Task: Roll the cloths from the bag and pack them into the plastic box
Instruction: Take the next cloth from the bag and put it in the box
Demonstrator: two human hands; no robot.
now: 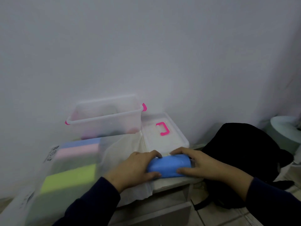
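A rolled blue cloth (169, 165) lies on a white sheet at the front of the low table. My left hand (135, 167) grips its left end and my right hand (203, 165) grips its right end. Behind them stands the clear plastic box (104, 118) with pink clips, open, with dim pink and dark shapes at its bottom. At the left sits a translucent plastic bag (70, 163) holding folded cloths in blue, pink and green.
The box's clear lid (164, 137) with a pink handle lies flat to the right of the box. A black bag (244, 154) rests on the floor at the right. A white wall stands close behind the table.
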